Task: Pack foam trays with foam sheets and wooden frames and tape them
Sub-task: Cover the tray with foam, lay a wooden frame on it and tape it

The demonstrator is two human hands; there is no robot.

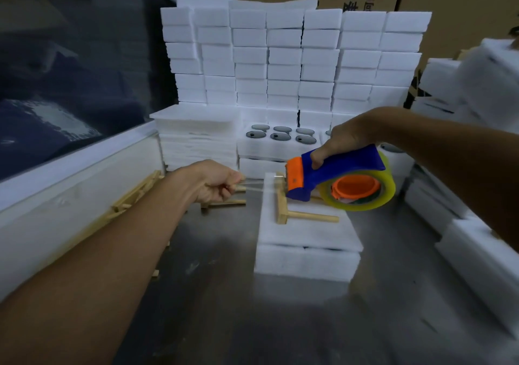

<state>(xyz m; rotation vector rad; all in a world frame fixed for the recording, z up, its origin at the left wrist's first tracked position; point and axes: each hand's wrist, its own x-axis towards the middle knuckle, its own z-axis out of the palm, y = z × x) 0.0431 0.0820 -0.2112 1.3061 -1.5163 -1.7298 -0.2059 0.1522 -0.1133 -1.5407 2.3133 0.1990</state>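
My right hand [341, 139] is wrapped around the handle of the tape dispenser [337, 180], and my left hand [217, 183] pinches the free end of the tape [254, 186], which is stretched between them. The strip runs left to right, just above the near foam tray [307, 263] with its foam sheet [306, 231] and wooden frame [283, 204] on top. That stack sits below and to the right of my left fingers, under the dispenser, so I'd judge the strip must come down across it.
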